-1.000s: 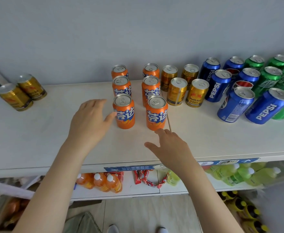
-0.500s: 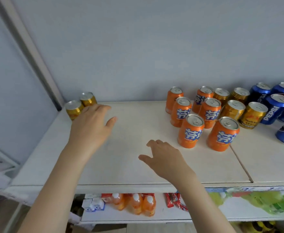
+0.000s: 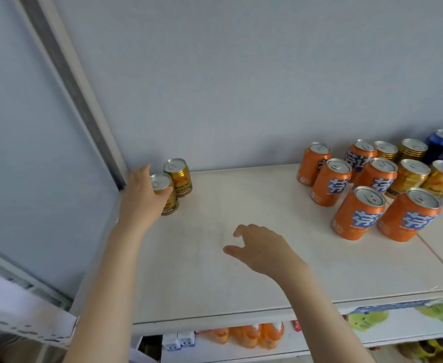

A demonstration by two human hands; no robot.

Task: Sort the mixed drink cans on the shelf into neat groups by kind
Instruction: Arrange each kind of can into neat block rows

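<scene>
This looked like a small shop or grocery aisle: a white shelf (image 3: 241,271) carried many identical drinks in stock quantities, with orange cans (image 3: 356,213), gold cans (image 3: 411,176) and blue cans (image 3: 440,148) standing in rows. A printed label strip (image 3: 388,307) ran along its front edge, and the lower shelf (image 3: 320,341) held orange drink bottles (image 3: 251,334), small cartons (image 3: 178,341) and green bottles (image 3: 367,318).

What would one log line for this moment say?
left hand: holds front gold can | right hand: open over shelf | orange cans: grouped at right
</scene>
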